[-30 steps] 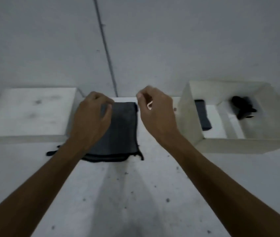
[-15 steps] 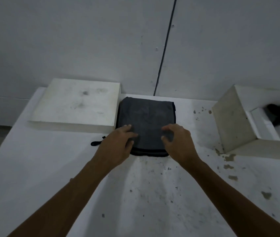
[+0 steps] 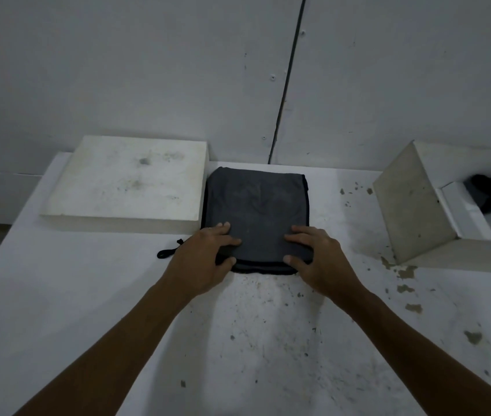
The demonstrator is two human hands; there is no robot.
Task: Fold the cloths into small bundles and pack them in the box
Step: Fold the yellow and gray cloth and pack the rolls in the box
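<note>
Nearest the viewer, two bare forearms reach out over the stained white table (image 3: 58,295). The left hand (image 3: 200,259) and right hand (image 3: 317,258) each grasp a near corner of the one dark grey cloth (image 3: 256,211), fingers (image 3: 229,234) lying on top and thumbs hooked at its near edge. The cloth lies flat, already folded into a layered square, touching the white slab (image 3: 127,184) on its left; a short black loop (image 3: 167,252) pokes out by the left hand.

The step in hand looks like another fold. Next, the near edge probably needs lifting and carrying toward the far edge with both corners kept level, so the layers do not slip.

Farther right stands one open white box (image 3: 403,205), well apart from the cloth, with one dark bundle (image 3: 490,195) visible inside; the rest of its interior runs out of view.
</note>
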